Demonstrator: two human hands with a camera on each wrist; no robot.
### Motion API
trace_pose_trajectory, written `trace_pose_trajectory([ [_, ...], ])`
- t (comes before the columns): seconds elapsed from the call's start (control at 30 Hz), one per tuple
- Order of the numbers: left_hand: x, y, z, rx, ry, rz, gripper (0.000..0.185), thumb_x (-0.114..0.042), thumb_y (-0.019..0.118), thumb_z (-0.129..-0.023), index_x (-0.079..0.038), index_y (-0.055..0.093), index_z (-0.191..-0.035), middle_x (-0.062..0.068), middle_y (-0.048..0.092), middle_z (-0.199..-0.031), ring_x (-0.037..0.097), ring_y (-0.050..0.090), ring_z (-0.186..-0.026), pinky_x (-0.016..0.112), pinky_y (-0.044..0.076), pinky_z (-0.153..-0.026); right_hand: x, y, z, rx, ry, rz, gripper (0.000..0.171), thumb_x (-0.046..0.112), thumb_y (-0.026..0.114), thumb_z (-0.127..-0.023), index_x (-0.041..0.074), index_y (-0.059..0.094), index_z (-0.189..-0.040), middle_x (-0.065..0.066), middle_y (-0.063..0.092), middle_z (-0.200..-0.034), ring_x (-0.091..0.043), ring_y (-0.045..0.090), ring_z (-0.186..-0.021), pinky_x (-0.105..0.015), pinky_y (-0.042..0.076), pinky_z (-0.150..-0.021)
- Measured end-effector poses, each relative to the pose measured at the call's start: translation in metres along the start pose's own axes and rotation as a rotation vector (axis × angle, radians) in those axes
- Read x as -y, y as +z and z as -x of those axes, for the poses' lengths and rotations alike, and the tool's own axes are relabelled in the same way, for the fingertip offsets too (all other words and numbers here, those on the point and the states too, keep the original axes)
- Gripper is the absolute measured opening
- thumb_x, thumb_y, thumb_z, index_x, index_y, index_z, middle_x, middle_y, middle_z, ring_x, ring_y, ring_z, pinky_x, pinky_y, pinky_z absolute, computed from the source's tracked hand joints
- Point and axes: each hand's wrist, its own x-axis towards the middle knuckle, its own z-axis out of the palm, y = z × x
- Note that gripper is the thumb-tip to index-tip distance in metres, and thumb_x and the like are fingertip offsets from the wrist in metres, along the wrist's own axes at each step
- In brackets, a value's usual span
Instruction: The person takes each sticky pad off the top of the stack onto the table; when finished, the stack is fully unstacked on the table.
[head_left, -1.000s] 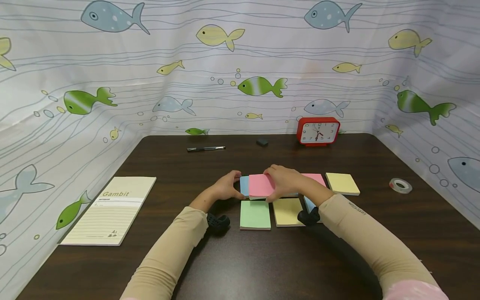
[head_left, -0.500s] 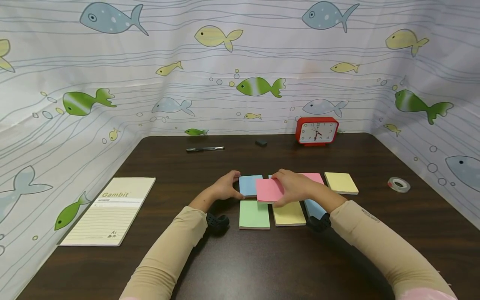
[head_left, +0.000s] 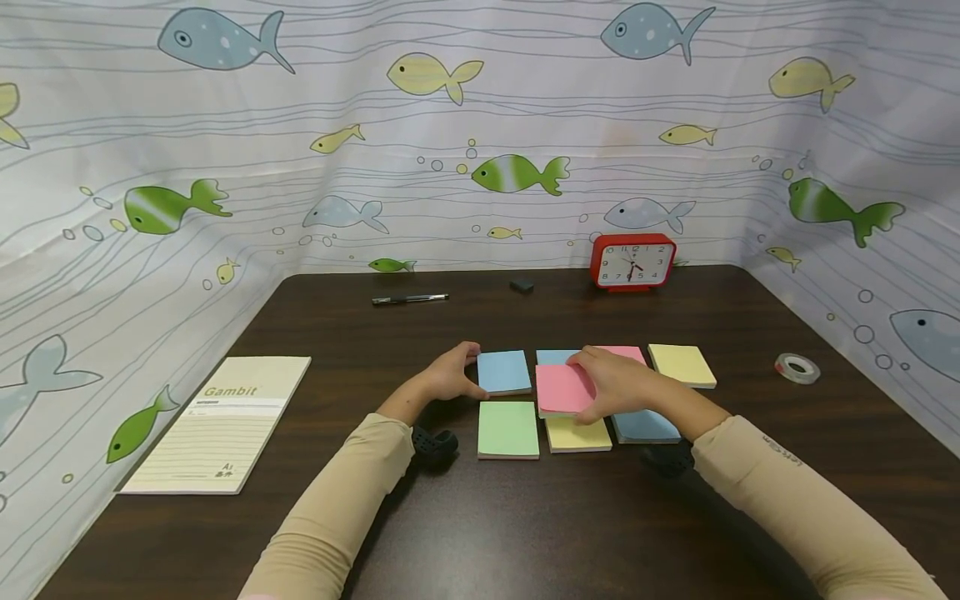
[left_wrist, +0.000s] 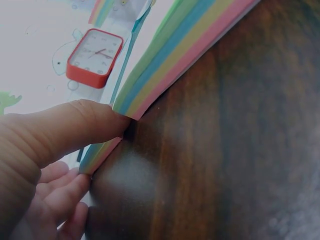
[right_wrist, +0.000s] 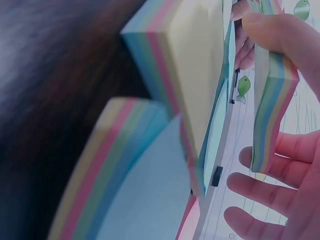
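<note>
My left hand (head_left: 447,372) is at the left side of a blue sticky note pad (head_left: 504,372), thumb and fingers at its near and far edges. In the left wrist view the thumb (left_wrist: 85,120) lies at the corner of the green pad's striped edge. My right hand (head_left: 618,383) holds a pink sticky note pad (head_left: 562,387) between thumb and fingers. That pad's layered side (right_wrist: 272,110) shows in the right wrist view, raised over the others. It overlaps a yellow pad (head_left: 577,436) and another blue pad (head_left: 557,357). A green pad (head_left: 508,429) lies nearer.
More pads lie right: blue (head_left: 647,426), pink (head_left: 622,353), yellow (head_left: 682,365). A tape roll (head_left: 797,368) is farther right, a notebook (head_left: 217,425) left. Behind are a pen (head_left: 410,298), a small dark block (head_left: 522,285) and a red clock (head_left: 633,262). Fish-print cloth (head_left: 480,125) surrounds the table.
My right hand has carried the pink pad right and toward me, off the left blue pad, uncovering it. My left hand has stayed in place.
</note>
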Motion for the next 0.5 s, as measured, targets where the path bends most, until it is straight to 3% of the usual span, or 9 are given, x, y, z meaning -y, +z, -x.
trace_pose_trajectory([
  [0.23,0.0,0.0,0.0,-0.006,0.007,-0.014,0.081,-0.012,0.076,-0.067,0.001,0.029,-0.131,0.013,0.033,-0.133,0.022,0.034,-0.121,0.038,0.031,-0.094,-0.009,-0.003,0.016,0.011,0.056,0.005,0.084,0.05,0.076,-0.051,0.007,0.047,-0.117,-0.003,0.05,-0.106,-0.017,0.043,-0.089,-0.033,0.045,-0.068],
  [0.5,0.001,0.001,0.0,0.0,0.003,-0.004,0.081,-0.012,0.076,-0.067,0.001,0.028,-0.131,0.013,0.032,-0.134,0.022,0.033,-0.122,0.038,0.03,-0.095,-0.022,-0.006,0.035,0.023,0.052,-0.005,0.085,0.05,0.076,-0.051,0.006,0.046,-0.117,-0.003,0.049,-0.106,-0.017,0.044,-0.09,-0.036,0.044,-0.072],
])
